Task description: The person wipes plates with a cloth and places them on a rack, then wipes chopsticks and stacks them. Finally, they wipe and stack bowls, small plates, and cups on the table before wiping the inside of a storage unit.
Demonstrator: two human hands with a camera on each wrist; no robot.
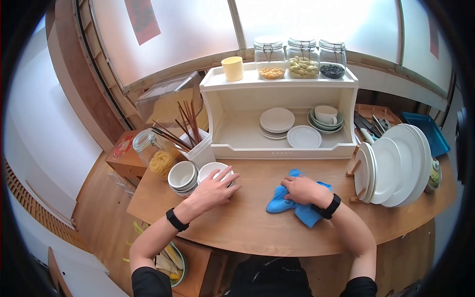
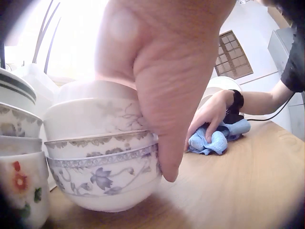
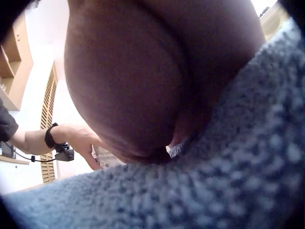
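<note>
My left hand [image 1: 213,190] lies over a stack of white bowls [image 1: 208,171], its fingers spread across the top and right side. The left wrist view shows the thumb straight down against the stacked bowls [image 2: 102,176], which have blue and brown floral bands. Just left of it is a second stack of bowls [image 1: 181,174]. My right hand [image 1: 304,189] grips a bunched blue cloth [image 1: 282,200] on the table, right of the bowls. In the right wrist view the cloth [image 3: 143,200] fills the lower part and hides the fingertips.
Behind stands a white shelf [image 1: 232,154] with plates, bowls and a cup; jars and a yellow cup [image 1: 232,68] sit on top. Large plates [image 1: 391,168] stand in a rack at right. A white chopstick holder [image 1: 200,151] and a pasta jar [image 1: 162,163] are at left.
</note>
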